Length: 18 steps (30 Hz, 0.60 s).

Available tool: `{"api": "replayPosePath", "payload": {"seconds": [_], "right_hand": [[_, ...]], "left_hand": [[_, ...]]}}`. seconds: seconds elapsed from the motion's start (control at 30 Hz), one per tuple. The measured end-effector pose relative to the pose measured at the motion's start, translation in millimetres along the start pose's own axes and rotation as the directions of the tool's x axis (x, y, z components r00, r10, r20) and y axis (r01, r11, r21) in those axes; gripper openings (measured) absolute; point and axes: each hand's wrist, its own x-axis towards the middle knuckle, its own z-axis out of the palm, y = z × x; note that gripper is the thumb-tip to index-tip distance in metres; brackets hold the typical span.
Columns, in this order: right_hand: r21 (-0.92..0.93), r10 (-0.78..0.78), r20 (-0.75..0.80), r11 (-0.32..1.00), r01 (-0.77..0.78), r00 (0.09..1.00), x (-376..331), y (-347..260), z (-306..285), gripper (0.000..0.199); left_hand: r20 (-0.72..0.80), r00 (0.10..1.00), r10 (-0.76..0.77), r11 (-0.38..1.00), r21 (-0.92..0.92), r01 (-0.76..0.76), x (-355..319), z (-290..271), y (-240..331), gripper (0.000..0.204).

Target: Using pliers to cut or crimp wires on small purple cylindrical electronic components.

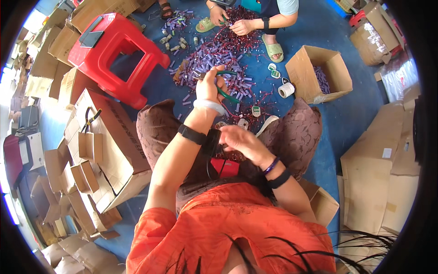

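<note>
Left hand (211,86): raised ahead of the knees, fingers clenched round the handles of green-handled cutting pliers (224,84). The tool's nose points away from the fingers, over the heap below; whether anything sits between its tips is too small to tell.

Right hand (242,141): low, close to the lap. Fingers curled about a small dark bundle (213,142), probably wires, which touches the left forearm. The exact grasp is hidden by the back of the hand.

Pile of purple cylindrical cells (214,52) with red leads: on the blue floor (356,114), just beyond the left fingertips and spreading outward.

Roll of white tape (286,89): well to the right of the pliers, beside an open cardboard box (319,73) that holds more purple cells.

Red plastic stool (116,57): well to the left of the left fingers.

Flat cardboard carton (107,150): left of the left forearm, with a second pair of pliers (89,119) lying on it.

Another person's hands (230,23): beyond the pile, busy at its far edge.

Handling note, as a judgement: cutting goes best with the lead held taut between the right fingers and the pliers' tips closed squarely on the wire alone, clear of the cell body, with the fingertips behind the cutting edge.
</note>
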Motion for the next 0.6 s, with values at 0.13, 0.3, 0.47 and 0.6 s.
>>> {"api": "replayPosePath", "payload": {"seconds": [0.13, 0.3, 0.47, 0.6], "right_hand": [[0.362, -0.008, 0.369, 0.922, -0.136, 0.929, 17.8, 22.3, 9.4, 0.048], [0.348, -0.023, 0.378, 0.930, -0.119, 0.925, 18.9, 13.2, 18.2, 0.048], [0.286, 0.055, 0.238, 0.950, -0.124, 0.970, 12.8, 10.5, 23.7, 0.042], [0.288, 0.056, 0.258, 0.948, -0.133, 0.965, 7.7, 13.6, 26.4, 0.043]], "left_hand": [[0.140, 0.990, 0.001, 0.988, -0.154, 0.020, -8.7, 10.3, 15.3, 0.033], [0.140, 0.823, 0.550, 0.728, 0.403, -0.555, -11.5, 20.9, 9.0, 0.028], [0.584, 0.413, 0.699, -0.156, 0.688, -0.709, -24.6, 11.7, 7.9, 0.026], [0.780, 0.349, 0.518, -0.378, 0.576, -0.725, -32.2, 8.2, 3.8, 0.031]]}}
